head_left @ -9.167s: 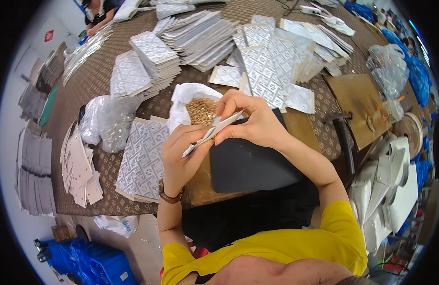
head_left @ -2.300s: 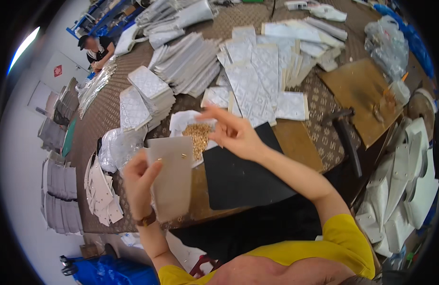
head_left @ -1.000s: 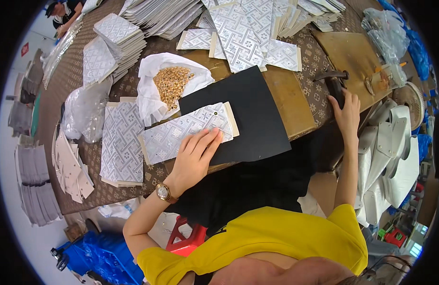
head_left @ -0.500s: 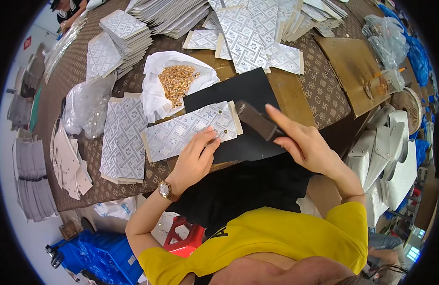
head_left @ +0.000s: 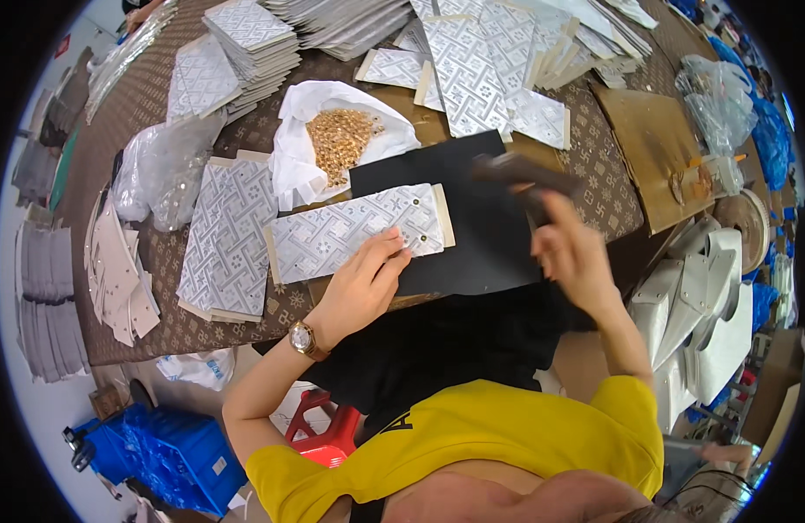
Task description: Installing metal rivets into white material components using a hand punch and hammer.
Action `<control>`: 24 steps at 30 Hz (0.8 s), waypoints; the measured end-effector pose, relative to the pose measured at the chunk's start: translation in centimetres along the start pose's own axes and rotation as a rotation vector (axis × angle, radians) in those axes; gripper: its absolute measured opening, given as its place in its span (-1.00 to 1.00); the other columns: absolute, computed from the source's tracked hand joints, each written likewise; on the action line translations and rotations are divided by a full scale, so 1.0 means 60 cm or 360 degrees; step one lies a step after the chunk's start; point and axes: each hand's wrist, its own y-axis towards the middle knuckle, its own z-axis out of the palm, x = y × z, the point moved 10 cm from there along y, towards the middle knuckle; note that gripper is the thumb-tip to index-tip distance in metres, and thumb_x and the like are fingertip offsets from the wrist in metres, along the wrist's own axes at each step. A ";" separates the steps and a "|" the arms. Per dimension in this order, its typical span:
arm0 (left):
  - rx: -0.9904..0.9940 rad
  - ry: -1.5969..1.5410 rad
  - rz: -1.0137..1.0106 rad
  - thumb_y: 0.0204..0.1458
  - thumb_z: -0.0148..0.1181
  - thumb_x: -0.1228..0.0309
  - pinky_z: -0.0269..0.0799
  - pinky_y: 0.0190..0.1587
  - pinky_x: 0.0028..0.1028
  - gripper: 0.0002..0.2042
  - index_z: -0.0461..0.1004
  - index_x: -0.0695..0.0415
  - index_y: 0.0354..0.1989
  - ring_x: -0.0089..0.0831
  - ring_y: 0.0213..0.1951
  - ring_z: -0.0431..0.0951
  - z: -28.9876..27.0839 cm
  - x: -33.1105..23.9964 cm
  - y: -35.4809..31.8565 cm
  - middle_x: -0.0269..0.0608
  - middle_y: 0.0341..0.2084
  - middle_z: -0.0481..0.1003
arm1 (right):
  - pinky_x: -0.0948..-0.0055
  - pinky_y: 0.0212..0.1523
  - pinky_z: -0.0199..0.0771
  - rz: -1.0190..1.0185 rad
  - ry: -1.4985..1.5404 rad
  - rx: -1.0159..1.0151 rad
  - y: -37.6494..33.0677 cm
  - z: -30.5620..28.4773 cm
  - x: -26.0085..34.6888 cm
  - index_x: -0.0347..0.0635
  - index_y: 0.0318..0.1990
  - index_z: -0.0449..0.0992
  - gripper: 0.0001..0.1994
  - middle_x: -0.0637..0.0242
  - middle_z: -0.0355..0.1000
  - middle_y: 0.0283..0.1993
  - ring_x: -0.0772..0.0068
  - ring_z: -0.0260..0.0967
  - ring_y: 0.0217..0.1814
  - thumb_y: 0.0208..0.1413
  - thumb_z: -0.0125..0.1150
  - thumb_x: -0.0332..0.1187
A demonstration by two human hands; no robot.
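My left hand lies on the near edge of a silver-grey patterned panel, its fingers stretched out and pressing it down. Two small dark studs show near the panel's right end. Under that end is a flat black sheet. Raised over the sheet's right side, my right hand is closed round the handle of a hammer; motion smears both. A white cloth or bag full of small gold-coloured metal pieces rests just beyond the panel.
More patterned panels lie to the left, beside a clear plastic bag and pale curved pieces. Tall panel stacks line the back. At right are a brown board and heaped white pieces. A red stool stands below.
My right hand has lifted and turned, swinging the hammer up and to the right, away from the panel's end. My left hand stays on the panel. The whole view has shifted slightly.
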 end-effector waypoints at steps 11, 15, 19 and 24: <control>0.0132 0.0747 0.0381 0.07 0.27 0.46 0.54 0.16 -0.26 -0.56 0.49 0.21 0.17 -0.11 0.20 0.53 0.004 -0.013 0.016 -0.05 0.17 0.47 | 0.18 0.15 0.45 0.0072 -0.1487 -0.0766 -0.041 -0.250 -0.171 -0.09 0.22 0.52 -0.51 0.06 0.57 0.02 -0.10 0.47 0.12 0.11 0.42 -0.34; -0.0082 0.0402 0.0145 0.07 0.16 0.54 0.57 0.06 -0.31 -0.54 0.46 0.18 0.22 -0.20 0.03 0.62 -0.091 -0.003 0.042 -0.06 0.07 0.57 | 0.03 0.36 0.26 -0.0491 -0.0860 0.0142 -0.007 -0.062 -0.008 -0.12 0.23 0.50 -0.32 0.14 0.40 0.32 -0.05 0.28 0.40 -0.10 0.56 -0.17; -0.0372 0.0693 -0.0209 0.07 0.13 0.59 0.58 -0.12 -0.35 -0.60 0.54 0.16 0.13 -0.25 -0.15 0.67 -0.235 0.016 0.058 -0.18 -0.10 0.64 | -0.08 0.44 0.13 -0.0733 -0.0846 0.0589 -0.036 0.050 0.009 -0.02 0.27 0.50 -0.28 0.23 0.28 0.47 -0.03 0.11 0.55 -0.12 0.58 -0.11; -0.0380 0.0991 -0.0424 0.04 0.22 0.58 0.52 0.01 -0.26 -0.53 0.51 0.10 0.20 -0.15 0.00 0.61 -0.309 0.056 0.018 -0.11 0.05 0.58 | -0.15 0.48 0.10 -0.0960 -0.0718 0.0631 -0.038 0.062 0.003 0.05 0.21 0.57 -0.41 0.34 0.30 0.47 -0.03 0.10 0.57 -0.04 0.53 -0.15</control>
